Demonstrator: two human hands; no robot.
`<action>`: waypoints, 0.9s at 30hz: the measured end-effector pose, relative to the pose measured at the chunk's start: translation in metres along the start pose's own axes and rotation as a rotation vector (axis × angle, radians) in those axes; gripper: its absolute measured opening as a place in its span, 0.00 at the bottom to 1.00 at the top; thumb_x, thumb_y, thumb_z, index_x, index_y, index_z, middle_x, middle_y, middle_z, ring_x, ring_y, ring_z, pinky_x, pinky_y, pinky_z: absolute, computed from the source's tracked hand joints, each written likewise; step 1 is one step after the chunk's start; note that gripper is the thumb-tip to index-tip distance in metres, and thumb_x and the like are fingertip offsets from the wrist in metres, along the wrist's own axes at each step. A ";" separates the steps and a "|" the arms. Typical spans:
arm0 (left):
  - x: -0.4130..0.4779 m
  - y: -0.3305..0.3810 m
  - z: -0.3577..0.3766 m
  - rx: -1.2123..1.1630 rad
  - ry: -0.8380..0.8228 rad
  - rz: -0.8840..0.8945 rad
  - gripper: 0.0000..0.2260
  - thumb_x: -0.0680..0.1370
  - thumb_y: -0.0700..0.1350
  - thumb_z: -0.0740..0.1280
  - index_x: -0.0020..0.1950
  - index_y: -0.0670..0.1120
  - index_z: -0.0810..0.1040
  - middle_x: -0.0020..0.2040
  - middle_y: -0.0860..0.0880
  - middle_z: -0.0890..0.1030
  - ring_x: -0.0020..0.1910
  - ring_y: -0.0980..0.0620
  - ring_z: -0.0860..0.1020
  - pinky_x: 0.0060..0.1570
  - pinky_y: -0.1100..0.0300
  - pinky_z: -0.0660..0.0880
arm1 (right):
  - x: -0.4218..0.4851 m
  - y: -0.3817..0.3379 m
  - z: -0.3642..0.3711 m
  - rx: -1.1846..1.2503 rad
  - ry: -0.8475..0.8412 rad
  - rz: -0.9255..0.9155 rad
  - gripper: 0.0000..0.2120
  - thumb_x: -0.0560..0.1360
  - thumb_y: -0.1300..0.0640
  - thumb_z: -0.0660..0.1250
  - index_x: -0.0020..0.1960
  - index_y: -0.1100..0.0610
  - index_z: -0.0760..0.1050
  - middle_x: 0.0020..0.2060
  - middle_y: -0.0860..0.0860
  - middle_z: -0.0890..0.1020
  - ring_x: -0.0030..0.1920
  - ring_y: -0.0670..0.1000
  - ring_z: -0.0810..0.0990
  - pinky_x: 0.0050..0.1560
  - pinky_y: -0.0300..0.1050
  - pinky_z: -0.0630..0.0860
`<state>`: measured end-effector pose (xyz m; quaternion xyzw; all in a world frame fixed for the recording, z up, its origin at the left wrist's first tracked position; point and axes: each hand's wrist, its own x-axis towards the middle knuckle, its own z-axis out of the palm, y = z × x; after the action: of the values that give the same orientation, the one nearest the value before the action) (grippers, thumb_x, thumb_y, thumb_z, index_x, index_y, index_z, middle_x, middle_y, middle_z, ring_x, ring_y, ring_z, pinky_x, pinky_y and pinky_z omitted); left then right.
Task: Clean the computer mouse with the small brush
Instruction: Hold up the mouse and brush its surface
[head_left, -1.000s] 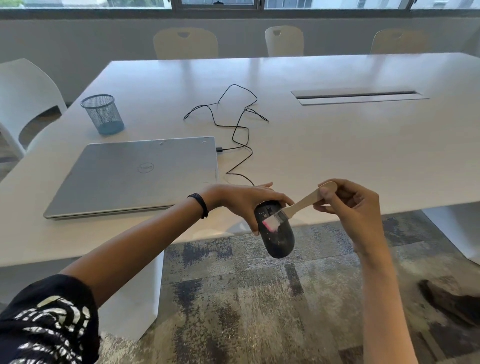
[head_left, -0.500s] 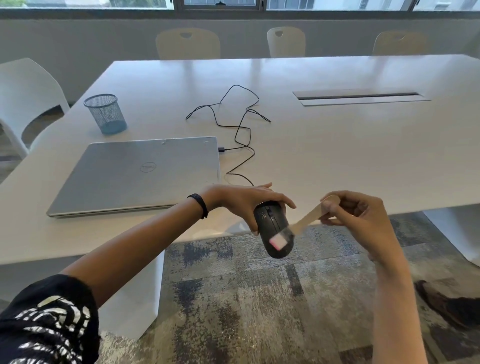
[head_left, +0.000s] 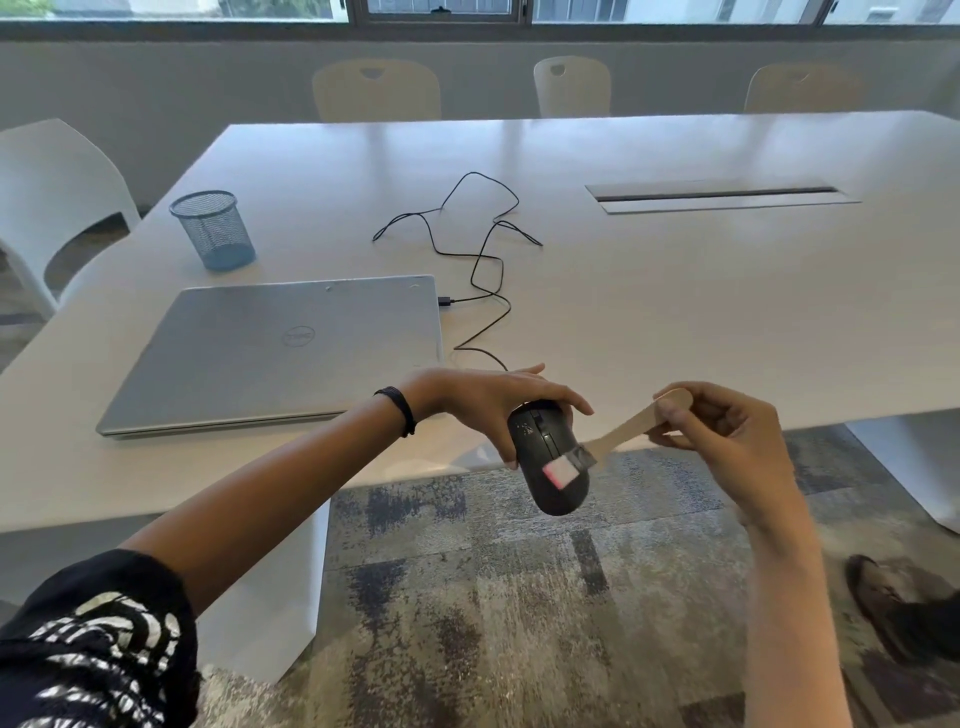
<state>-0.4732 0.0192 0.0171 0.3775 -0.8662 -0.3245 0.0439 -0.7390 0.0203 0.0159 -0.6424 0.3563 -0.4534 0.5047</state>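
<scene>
A black computer mouse (head_left: 540, 441) hangs tilted over the table's near edge, its top side facing me and its rear end pointing down. My left hand (head_left: 493, 400) grips it from above at the front end. My right hand (head_left: 727, 441) pinches the pale wooden handle of a small brush (head_left: 631, 428). The brush's white and pink bristles (head_left: 561, 472) rest on the lower right part of the mouse's back. The mouse's black cable runs from under my left hand across the table.
A shut silver laptop (head_left: 280, 353) lies on the white table (head_left: 675, 322) at left, with a black cable (head_left: 478, 260) plugged into its right side. A blue mesh cup (head_left: 213, 228) stands behind it. A cable slot (head_left: 722, 196) sits far right. Chairs ring the table; patterned carpet lies below.
The brush has swept down the mouse's back, from near the wheel toward the rear end. My right hand dropped slightly with it. The left hand kept the mouse almost still.
</scene>
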 end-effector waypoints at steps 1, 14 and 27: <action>-0.001 -0.001 0.000 0.002 0.003 0.001 0.36 0.68 0.41 0.75 0.72 0.49 0.61 0.61 0.49 0.75 0.64 0.53 0.71 0.71 0.51 0.39 | 0.000 0.001 -0.002 0.003 0.026 -0.010 0.09 0.73 0.65 0.70 0.43 0.52 0.84 0.36 0.50 0.87 0.38 0.48 0.86 0.40 0.39 0.82; -0.005 -0.006 0.001 0.017 -0.005 -0.016 0.37 0.68 0.41 0.76 0.72 0.49 0.61 0.61 0.50 0.75 0.63 0.54 0.71 0.72 0.47 0.40 | -0.003 0.006 -0.018 0.039 0.045 -0.012 0.05 0.68 0.57 0.72 0.42 0.49 0.85 0.37 0.48 0.87 0.39 0.47 0.86 0.40 0.39 0.82; -0.005 -0.003 -0.003 -0.002 0.005 -0.030 0.37 0.68 0.41 0.76 0.72 0.47 0.61 0.62 0.49 0.75 0.65 0.53 0.70 0.73 0.48 0.39 | -0.004 0.010 -0.020 0.090 0.136 -0.118 0.06 0.68 0.49 0.74 0.45 0.46 0.84 0.39 0.45 0.87 0.41 0.46 0.86 0.45 0.43 0.83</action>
<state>-0.4667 0.0191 0.0186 0.3910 -0.8600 -0.3251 0.0416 -0.7598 0.0153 0.0070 -0.6066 0.3303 -0.5407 0.4801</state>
